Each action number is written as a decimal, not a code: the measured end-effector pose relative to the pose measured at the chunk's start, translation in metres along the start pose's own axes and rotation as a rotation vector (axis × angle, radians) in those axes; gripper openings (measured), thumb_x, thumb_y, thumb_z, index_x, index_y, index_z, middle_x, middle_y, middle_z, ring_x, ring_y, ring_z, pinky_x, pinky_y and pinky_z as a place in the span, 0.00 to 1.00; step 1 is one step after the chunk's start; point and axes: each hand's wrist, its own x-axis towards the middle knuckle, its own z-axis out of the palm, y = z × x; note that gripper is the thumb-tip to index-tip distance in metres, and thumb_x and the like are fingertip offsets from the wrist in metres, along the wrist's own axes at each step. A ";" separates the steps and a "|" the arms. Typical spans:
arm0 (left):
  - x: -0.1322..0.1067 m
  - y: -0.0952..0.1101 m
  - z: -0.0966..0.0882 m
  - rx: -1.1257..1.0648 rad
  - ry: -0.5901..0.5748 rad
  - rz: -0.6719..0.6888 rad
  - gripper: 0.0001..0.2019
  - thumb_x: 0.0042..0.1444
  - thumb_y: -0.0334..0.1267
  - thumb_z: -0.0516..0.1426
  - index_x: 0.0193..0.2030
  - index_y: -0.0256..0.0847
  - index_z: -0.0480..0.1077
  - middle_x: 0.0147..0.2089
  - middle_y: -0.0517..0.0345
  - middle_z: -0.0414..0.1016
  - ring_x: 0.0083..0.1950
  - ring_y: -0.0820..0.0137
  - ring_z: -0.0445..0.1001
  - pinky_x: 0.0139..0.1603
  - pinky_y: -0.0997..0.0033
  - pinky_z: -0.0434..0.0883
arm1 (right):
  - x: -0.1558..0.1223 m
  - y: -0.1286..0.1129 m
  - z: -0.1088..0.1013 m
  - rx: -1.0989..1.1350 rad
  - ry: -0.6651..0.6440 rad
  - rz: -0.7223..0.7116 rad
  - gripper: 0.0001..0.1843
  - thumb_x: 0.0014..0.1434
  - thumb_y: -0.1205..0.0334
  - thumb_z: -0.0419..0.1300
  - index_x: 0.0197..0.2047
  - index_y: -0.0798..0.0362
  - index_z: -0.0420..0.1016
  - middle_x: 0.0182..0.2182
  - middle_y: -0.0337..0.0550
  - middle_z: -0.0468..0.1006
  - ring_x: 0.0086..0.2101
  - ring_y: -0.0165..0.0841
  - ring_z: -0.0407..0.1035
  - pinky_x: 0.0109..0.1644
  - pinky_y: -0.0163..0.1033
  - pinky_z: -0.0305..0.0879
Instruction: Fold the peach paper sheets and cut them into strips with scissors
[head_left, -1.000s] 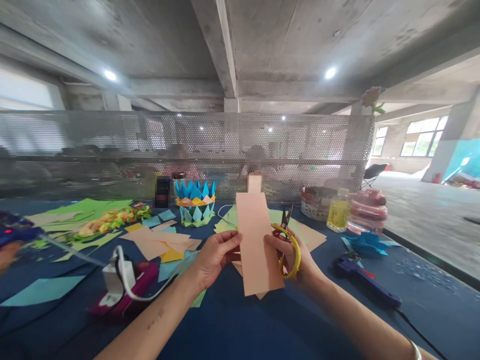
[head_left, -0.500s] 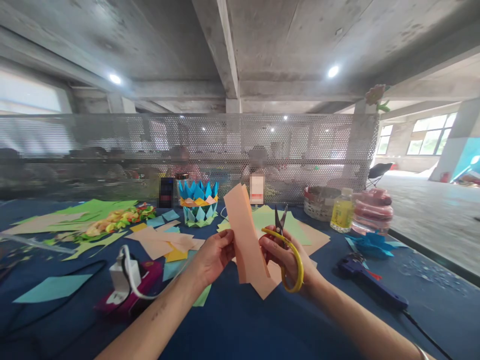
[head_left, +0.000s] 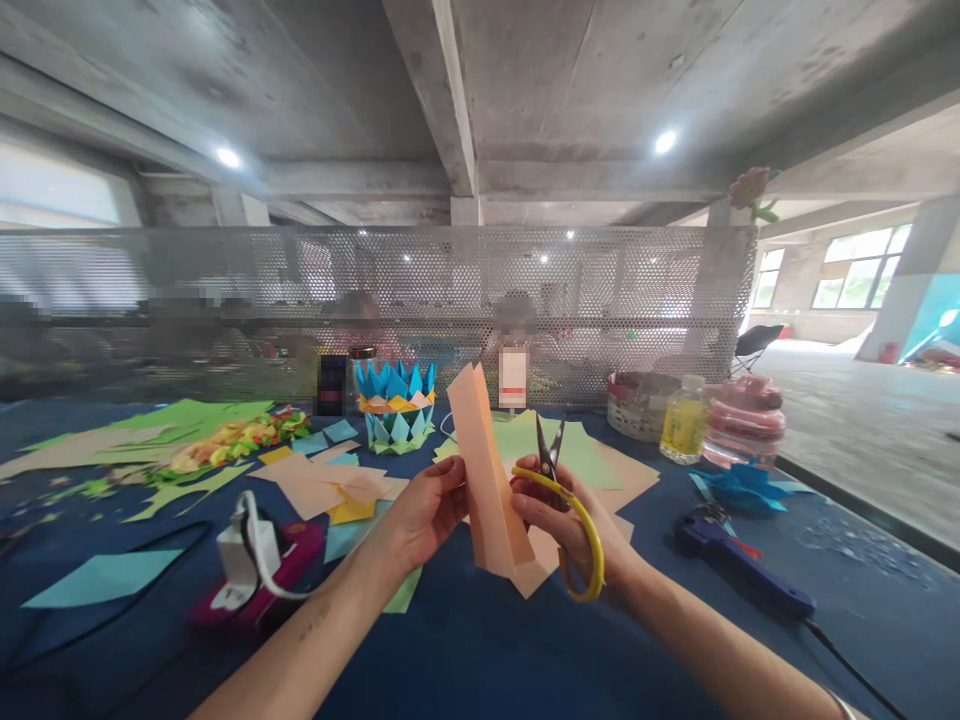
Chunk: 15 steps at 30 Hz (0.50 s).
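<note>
A folded strip of peach paper (head_left: 480,490) stands upright between my hands, its two layers slightly apart. My left hand (head_left: 431,510) pinches its left edge between thumb and fingers. My right hand (head_left: 566,525) has yellow-handled scissors (head_left: 591,550) hooked in its grip, blades parted and pointing up, away from the paper. The fingertips of that hand touch the strip's right side, and some fingers are hidden behind it. Below the strip lies more peach paper (head_left: 534,577). Beyond it are light green sheets (head_left: 566,450).
A blue folded-paper crown (head_left: 397,405) stands ahead. Left are paper pieces (head_left: 300,480), a purple power strip (head_left: 300,565) with a white charger (head_left: 244,555), and cables. Right are a blue glue gun (head_left: 739,570), a yellow bottle (head_left: 682,425) and a pink container (head_left: 745,425). A perforated screen (head_left: 600,290) stands behind.
The peach strip has turned, showing its front face narrower and its side wider. My right hand and the scissors have shifted slightly left, and the blades have tilted.
</note>
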 end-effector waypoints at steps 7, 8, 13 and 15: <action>0.001 0.000 -0.001 -0.044 -0.051 -0.027 0.02 0.54 0.30 0.59 0.33 0.34 0.73 0.28 0.56 0.76 0.26 0.74 0.74 0.30 0.76 0.72 | 0.004 -0.001 0.000 -0.039 0.074 0.002 0.18 0.42 0.58 0.67 0.37 0.50 0.69 0.26 0.36 0.71 0.29 0.32 0.68 0.33 0.36 0.65; 0.001 0.000 0.000 -0.052 -0.061 -0.033 0.03 0.55 0.29 0.57 0.33 0.34 0.73 0.29 0.55 0.77 0.27 0.73 0.74 0.31 0.75 0.72 | 0.005 -0.002 0.000 -0.032 0.069 0.012 0.18 0.42 0.58 0.67 0.37 0.50 0.69 0.25 0.35 0.71 0.28 0.32 0.67 0.31 0.36 0.65; -0.002 0.003 0.003 -0.050 -0.044 -0.052 0.08 0.60 0.28 0.51 0.36 0.33 0.72 0.30 0.53 0.78 0.30 0.71 0.76 0.33 0.73 0.73 | 0.004 -0.003 0.004 0.040 0.045 0.063 0.21 0.41 0.57 0.68 0.38 0.51 0.66 0.25 0.34 0.69 0.25 0.30 0.66 0.26 0.35 0.65; -0.003 0.006 0.004 -0.058 -0.002 -0.047 0.09 0.61 0.29 0.51 0.35 0.34 0.72 0.30 0.53 0.78 0.29 0.71 0.76 0.30 0.74 0.73 | 0.002 -0.002 0.005 0.072 0.022 0.082 0.21 0.44 0.54 0.68 0.39 0.50 0.65 0.26 0.34 0.69 0.25 0.30 0.66 0.27 0.35 0.65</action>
